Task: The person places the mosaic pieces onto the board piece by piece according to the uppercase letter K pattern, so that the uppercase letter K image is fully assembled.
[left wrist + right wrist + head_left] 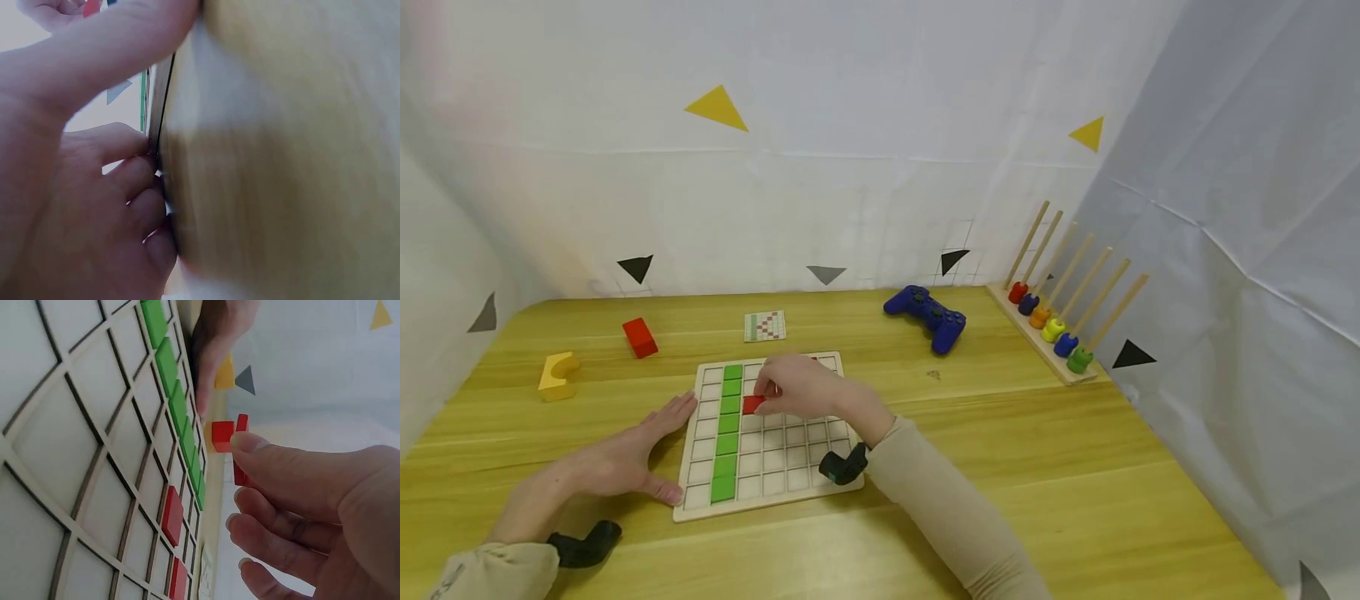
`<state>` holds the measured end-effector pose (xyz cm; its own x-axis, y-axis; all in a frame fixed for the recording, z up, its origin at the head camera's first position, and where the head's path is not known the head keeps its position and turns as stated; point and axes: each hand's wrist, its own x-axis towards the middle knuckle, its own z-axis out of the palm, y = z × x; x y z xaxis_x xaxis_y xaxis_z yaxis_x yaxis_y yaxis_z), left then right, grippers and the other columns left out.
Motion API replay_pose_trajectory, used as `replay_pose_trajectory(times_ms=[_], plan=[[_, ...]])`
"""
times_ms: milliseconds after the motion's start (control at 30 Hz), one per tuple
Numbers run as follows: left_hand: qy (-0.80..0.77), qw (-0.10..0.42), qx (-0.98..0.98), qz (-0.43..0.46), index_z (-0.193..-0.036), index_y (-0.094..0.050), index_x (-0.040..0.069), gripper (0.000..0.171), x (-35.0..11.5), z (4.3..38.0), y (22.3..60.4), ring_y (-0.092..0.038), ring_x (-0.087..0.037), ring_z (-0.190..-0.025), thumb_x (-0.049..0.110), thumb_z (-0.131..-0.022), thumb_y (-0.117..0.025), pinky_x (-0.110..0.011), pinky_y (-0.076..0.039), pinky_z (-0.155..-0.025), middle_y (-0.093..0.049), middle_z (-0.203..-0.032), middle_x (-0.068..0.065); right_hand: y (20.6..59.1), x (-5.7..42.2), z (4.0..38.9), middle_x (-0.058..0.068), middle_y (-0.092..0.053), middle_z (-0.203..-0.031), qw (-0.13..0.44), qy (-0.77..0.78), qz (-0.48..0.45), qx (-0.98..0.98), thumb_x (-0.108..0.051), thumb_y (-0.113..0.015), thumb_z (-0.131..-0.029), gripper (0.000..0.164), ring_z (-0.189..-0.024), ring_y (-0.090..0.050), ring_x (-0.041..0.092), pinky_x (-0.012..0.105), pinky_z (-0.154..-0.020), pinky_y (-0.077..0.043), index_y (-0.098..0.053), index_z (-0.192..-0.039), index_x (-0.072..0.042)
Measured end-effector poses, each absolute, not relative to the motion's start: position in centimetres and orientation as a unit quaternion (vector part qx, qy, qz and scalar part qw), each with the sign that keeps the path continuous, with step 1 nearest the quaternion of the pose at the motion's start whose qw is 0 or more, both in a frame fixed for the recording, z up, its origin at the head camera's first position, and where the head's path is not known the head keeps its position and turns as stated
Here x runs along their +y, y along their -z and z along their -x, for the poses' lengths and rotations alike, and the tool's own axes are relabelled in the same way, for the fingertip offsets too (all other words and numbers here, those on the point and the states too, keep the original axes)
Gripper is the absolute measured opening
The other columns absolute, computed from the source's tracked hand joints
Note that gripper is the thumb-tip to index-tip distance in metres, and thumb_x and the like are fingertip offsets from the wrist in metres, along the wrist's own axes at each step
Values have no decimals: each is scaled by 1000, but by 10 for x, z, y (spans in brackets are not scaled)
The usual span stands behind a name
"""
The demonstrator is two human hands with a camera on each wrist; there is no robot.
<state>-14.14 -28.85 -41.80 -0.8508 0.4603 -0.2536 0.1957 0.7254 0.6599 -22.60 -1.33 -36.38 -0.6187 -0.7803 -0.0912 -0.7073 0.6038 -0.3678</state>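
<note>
A wooden grid board lies on the table, with a column of green tiles down its left part. My right hand is over the upper part of the board and pinches a red tile between thumb and fingertips. Two other red tiles sit in grid cells in the right wrist view, the nearer red tile fully visible. In the head view my right hand covers some upper cells. My left hand lies at the board's left edge, fingers spread, thumb by the lower left corner.
A small pattern card lies behind the board. A red block and a yellow arched block are at the left. Further right are a blue game controller and a peg stand with coloured beads.
</note>
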Motion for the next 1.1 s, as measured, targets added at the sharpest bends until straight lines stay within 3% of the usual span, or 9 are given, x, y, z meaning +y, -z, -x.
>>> replay_pose_trajectory(times_ms=[1100], plan=[[-325, 213, 905, -174, -161, -8, 6, 130, -288, 143, 418, -1, -60, -145, 45, -66, -88, -77, -7, -110, 2, -165, -27, 393, -26, 225, -8, -60, -99, 125, 88, 409, 899, -37, -73, -92, 25, -87, -56, 4, 13, -74, -45, -71, -105, -15]])
